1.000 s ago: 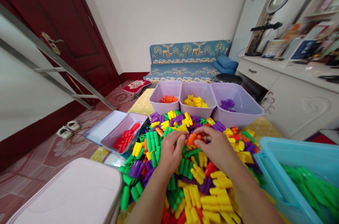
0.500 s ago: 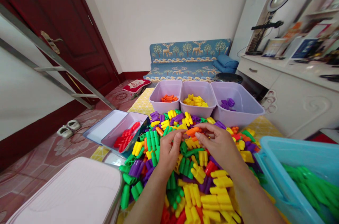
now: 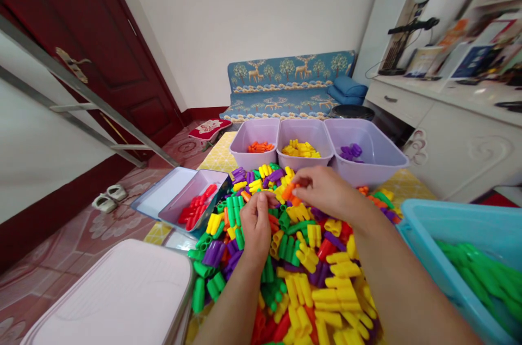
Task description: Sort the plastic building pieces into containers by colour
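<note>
My right hand [image 3: 322,187] is closed in a pinch on an orange plastic building block [image 3: 288,192], above the far part of a mixed pile. My left hand [image 3: 256,223] is beside it on the left, fingers curled in toward the thumb; whatever they hold, if anything, is hidden. Under both hands lie joined tube-shaped blocks: green blocks [image 3: 235,210] by the left hand, yellow blocks [image 3: 336,301] nearer me, purple blocks [image 3: 213,253] at the left. Beyond the hands stand lilac bins with orange pieces [image 3: 261,147], yellow pieces [image 3: 300,149] and purple pieces [image 3: 351,152].
At the left an open box [image 3: 216,179] contains red pieces [image 3: 198,208], and a pale lid [image 3: 118,290] lies nearer me. A blue tub [image 3: 420,244] with green pieces [image 3: 481,274] stands at the right. Behind are a patterned sofa [image 3: 285,98] and a ladder [image 3: 92,87].
My hands have drawn apart. The right hand has moved slightly up and left with the orange block; the left fingers have curled in and moved off it. The view has shifted slightly.
</note>
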The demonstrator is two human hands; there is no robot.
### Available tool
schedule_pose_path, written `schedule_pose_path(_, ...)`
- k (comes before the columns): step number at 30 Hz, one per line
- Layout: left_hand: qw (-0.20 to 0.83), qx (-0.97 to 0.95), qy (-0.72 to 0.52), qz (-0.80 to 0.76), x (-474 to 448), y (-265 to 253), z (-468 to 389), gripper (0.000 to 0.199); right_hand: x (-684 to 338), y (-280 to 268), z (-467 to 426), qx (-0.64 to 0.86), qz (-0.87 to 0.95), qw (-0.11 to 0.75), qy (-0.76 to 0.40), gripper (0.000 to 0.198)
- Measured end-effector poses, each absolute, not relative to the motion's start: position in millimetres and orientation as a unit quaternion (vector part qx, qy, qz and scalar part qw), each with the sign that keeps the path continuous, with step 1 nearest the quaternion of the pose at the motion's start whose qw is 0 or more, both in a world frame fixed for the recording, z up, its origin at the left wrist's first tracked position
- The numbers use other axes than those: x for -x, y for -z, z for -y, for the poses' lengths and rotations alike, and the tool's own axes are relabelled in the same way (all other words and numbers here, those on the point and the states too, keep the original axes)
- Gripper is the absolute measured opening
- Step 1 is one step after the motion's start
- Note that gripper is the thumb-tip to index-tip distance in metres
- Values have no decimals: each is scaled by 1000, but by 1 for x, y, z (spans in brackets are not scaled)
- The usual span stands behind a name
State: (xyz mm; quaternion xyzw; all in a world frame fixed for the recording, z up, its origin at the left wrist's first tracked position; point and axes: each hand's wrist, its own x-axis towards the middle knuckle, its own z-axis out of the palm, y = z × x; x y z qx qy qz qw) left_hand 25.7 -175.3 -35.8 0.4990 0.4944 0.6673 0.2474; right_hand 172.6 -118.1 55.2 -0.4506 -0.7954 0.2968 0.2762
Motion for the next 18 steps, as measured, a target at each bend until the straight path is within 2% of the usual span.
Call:
schedule_pose_path(4, 243, -504, -663, -498, -26, 37, 175, 37, -146, -61, 98, 432, 651, 549, -297, 44)
schedule_pose_path(5, 244, -507, -660, -499, -26, 38, 175, 36, -144, -59, 99, 409, 631, 588, -298, 47)
schedule_pose_path(7, 240, -514, -652, -503, -26, 38, 174, 36, -145, -52, 106, 381, 628, 613, -292, 42)
schedule_pose_path(10, 213, -545, -627, -514, -25, 39, 172, 31, -163, -33, 120, 419, 661, 565, -262, 27)
schedule_pose_path(14, 103, -630, -558, -530, -26, 40, 169, 18, -193, -5, 131, 517, 715, 432, -187, 23)
schedule_pose_path(18, 17, -697, -449, -559, -28, 43, 168, 46, -205, 12, 138, 532, 758, 343, -155, 28)
